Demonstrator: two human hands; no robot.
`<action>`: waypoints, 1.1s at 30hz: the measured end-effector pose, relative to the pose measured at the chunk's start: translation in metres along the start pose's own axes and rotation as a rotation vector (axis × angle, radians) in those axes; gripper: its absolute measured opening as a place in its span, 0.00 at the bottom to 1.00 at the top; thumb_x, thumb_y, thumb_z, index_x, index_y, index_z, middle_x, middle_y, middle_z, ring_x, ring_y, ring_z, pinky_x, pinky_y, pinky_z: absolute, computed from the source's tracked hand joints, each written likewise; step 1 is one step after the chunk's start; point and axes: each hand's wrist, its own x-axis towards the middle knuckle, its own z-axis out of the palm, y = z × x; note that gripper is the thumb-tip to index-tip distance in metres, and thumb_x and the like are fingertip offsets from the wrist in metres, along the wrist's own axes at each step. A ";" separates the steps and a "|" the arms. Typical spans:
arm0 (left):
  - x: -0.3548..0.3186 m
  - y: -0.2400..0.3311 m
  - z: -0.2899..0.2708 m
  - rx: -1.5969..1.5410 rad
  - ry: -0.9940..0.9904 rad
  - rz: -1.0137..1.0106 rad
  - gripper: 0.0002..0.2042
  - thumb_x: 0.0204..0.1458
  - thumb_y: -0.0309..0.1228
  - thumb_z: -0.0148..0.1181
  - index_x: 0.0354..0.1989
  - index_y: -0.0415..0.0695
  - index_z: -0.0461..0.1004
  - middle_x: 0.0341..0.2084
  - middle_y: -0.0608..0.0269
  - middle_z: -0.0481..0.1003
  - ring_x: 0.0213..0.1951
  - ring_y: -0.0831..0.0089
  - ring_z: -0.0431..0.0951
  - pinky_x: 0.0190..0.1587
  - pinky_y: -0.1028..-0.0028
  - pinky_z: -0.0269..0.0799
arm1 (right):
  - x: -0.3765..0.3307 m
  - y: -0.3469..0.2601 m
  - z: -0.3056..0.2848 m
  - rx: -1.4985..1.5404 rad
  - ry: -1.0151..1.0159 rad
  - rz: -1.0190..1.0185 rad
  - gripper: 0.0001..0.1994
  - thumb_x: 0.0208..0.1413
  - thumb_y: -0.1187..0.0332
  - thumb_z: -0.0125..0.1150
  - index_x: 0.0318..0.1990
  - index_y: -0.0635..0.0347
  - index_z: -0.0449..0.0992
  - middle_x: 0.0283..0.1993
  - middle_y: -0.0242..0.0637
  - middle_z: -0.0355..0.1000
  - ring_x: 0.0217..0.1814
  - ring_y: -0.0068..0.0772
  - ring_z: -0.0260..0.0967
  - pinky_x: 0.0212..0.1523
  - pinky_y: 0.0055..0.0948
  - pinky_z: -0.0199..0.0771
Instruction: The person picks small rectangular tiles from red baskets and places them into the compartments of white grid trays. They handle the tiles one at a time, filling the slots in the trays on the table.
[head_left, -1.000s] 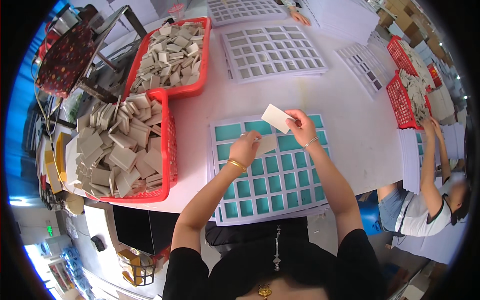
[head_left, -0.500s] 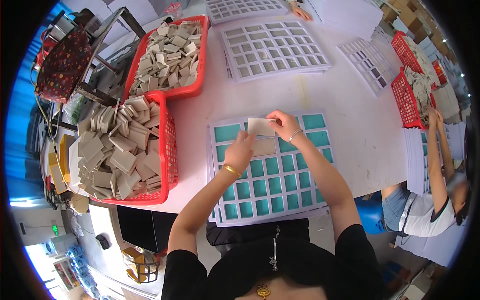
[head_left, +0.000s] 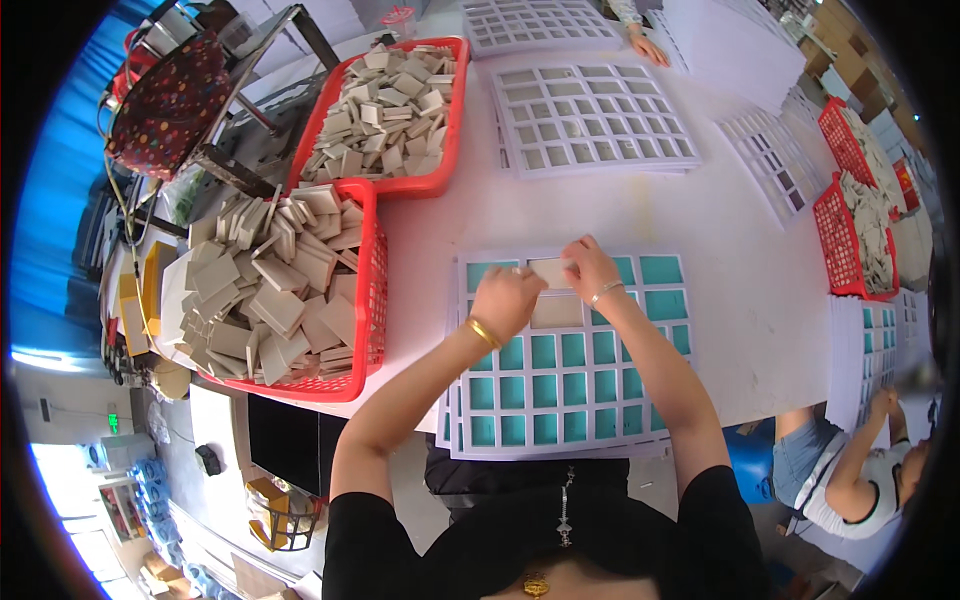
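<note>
A white grid frame (head_left: 548,450) with teal-backed compartments lies in front of me on top of similar frames. A flat beige tile (head_left: 549,270) sits at a top-row compartment, between my hands. My right hand (head_left: 592,270) is closed with thumb and fingers at the tile's right end. At its left end is my left hand (head_left: 506,302), fingers bent together and their tips partly hidden. Just below, a second beige tile (head_left: 556,313) lies in its own compartment. The other visible compartments show teal.
Two red baskets heaped with beige tiles, a near one (head_left: 372,320) and a far one (head_left: 458,130), stand to the left. Farther back lie filled white frames (head_left: 600,115) and a tilted grid (head_left: 765,160). At right are more red baskets (head_left: 838,235) and a co-worker (head_left: 860,480).
The tile, held raised and tilted over the frame before, now lies down at the top-row compartment. Both hands have lowered with it. The whole view has shifted, and the co-worker's arms have come down.
</note>
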 end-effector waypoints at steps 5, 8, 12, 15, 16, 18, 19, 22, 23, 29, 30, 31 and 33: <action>0.062 -0.069 -0.038 0.010 0.344 -0.133 0.07 0.48 0.25 0.54 0.33 0.51 0.76 0.28 0.59 0.75 0.30 0.56 0.76 0.30 0.59 0.72 | -0.006 -0.007 -0.008 -0.112 0.103 0.110 0.12 0.43 0.74 0.63 0.36 0.55 0.70 0.40 0.40 0.68 0.36 0.45 0.70 0.37 0.41 0.72; 0.094 -0.143 -0.070 0.154 0.334 -0.357 0.09 0.49 0.27 0.53 0.38 0.52 0.74 0.34 0.59 0.75 0.31 0.57 0.77 0.29 0.59 0.73 | -0.011 0.004 0.003 -0.048 0.022 0.143 0.10 0.43 0.73 0.63 0.34 0.55 0.70 0.36 0.39 0.69 0.36 0.45 0.70 0.36 0.41 0.72; 0.122 -0.225 -0.105 0.564 0.288 -0.420 0.18 0.47 0.28 0.56 0.49 0.52 0.69 0.50 0.61 0.70 0.45 0.59 0.75 0.43 0.62 0.74 | -0.016 0.001 -0.001 -0.103 0.062 0.106 0.08 0.43 0.72 0.63 0.32 0.53 0.71 0.32 0.36 0.70 0.36 0.43 0.70 0.34 0.40 0.71; 0.141 -0.249 -0.109 0.634 0.186 -0.417 0.19 0.47 0.28 0.57 0.50 0.54 0.68 0.51 0.66 0.70 0.57 0.64 0.66 0.56 0.58 0.64 | -0.017 -0.003 -0.003 -0.135 0.104 0.066 0.08 0.42 0.72 0.63 0.31 0.52 0.72 0.31 0.34 0.71 0.35 0.42 0.71 0.33 0.39 0.71; 0.149 -0.251 -0.104 0.670 0.144 -0.433 0.19 0.47 0.28 0.57 0.50 0.54 0.68 0.52 0.66 0.70 0.58 0.64 0.66 0.57 0.57 0.62 | -0.019 -0.004 -0.005 -0.135 0.114 0.057 0.08 0.42 0.72 0.64 0.31 0.51 0.72 0.30 0.33 0.71 0.35 0.41 0.71 0.32 0.38 0.71; 0.160 -0.254 -0.095 0.749 0.053 -0.469 0.19 0.46 0.28 0.58 0.50 0.55 0.69 0.53 0.67 0.70 0.59 0.65 0.65 0.58 0.55 0.59 | -0.019 -0.006 -0.007 -0.009 0.094 0.110 0.08 0.42 0.72 0.64 0.31 0.51 0.72 0.32 0.32 0.71 0.35 0.39 0.71 0.32 0.38 0.71; 0.164 -0.261 -0.087 0.774 0.066 -0.483 0.19 0.46 0.29 0.58 0.49 0.55 0.69 0.53 0.66 0.70 0.58 0.65 0.65 0.59 0.54 0.57 | -0.021 -0.004 -0.006 0.021 0.089 0.117 0.08 0.42 0.72 0.64 0.31 0.50 0.72 0.32 0.32 0.71 0.35 0.39 0.71 0.32 0.37 0.71; 0.176 -0.269 -0.074 0.845 0.032 -0.573 0.20 0.44 0.35 0.61 0.48 0.50 0.71 0.51 0.61 0.71 0.58 0.65 0.65 0.59 0.55 0.55 | -0.022 -0.004 -0.007 -0.036 0.046 0.099 0.08 0.42 0.72 0.65 0.31 0.51 0.73 0.35 0.30 0.70 0.37 0.37 0.71 0.33 0.36 0.72; 0.181 -0.255 -0.080 0.837 -0.007 -0.599 0.21 0.43 0.36 0.63 0.48 0.48 0.70 0.50 0.60 0.72 0.58 0.65 0.65 0.59 0.56 0.55 | -0.022 -0.004 -0.011 -0.061 0.024 0.096 0.08 0.42 0.72 0.65 0.31 0.51 0.73 0.36 0.29 0.70 0.38 0.36 0.70 0.33 0.36 0.72; 0.174 -0.248 -0.106 0.726 -0.158 -0.530 0.30 0.39 0.39 0.66 0.52 0.43 0.63 0.44 0.56 0.75 0.47 0.57 0.75 0.55 0.60 0.60 | -0.025 -0.013 -0.011 -0.249 -0.029 -0.019 0.06 0.44 0.73 0.62 0.32 0.51 0.75 0.38 0.31 0.68 0.43 0.34 0.68 0.34 0.34 0.73; 0.173 -0.244 -0.107 0.679 -0.228 -0.544 0.30 0.40 0.38 0.66 0.52 0.42 0.61 0.43 0.55 0.75 0.44 0.56 0.77 0.54 0.61 0.61 | -0.027 -0.016 -0.012 -0.280 -0.059 0.005 0.06 0.45 0.73 0.61 0.32 0.51 0.76 0.38 0.31 0.68 0.44 0.34 0.68 0.34 0.34 0.73; 0.169 -0.253 -0.110 0.659 -0.168 -0.523 0.30 0.41 0.37 0.65 0.53 0.44 0.60 0.42 0.55 0.75 0.42 0.54 0.77 0.53 0.60 0.63 | -0.026 -0.019 -0.012 -0.299 -0.073 0.013 0.05 0.46 0.72 0.61 0.32 0.51 0.76 0.38 0.31 0.67 0.43 0.35 0.68 0.35 0.34 0.72; 0.159 -0.268 -0.109 0.614 -0.048 -0.472 0.30 0.44 0.35 0.63 0.56 0.47 0.58 0.40 0.54 0.75 0.38 0.52 0.78 0.50 0.60 0.66 | -0.025 -0.023 -0.014 -0.341 -0.101 0.039 0.04 0.47 0.71 0.60 0.31 0.51 0.77 0.38 0.32 0.67 0.43 0.35 0.67 0.36 0.34 0.70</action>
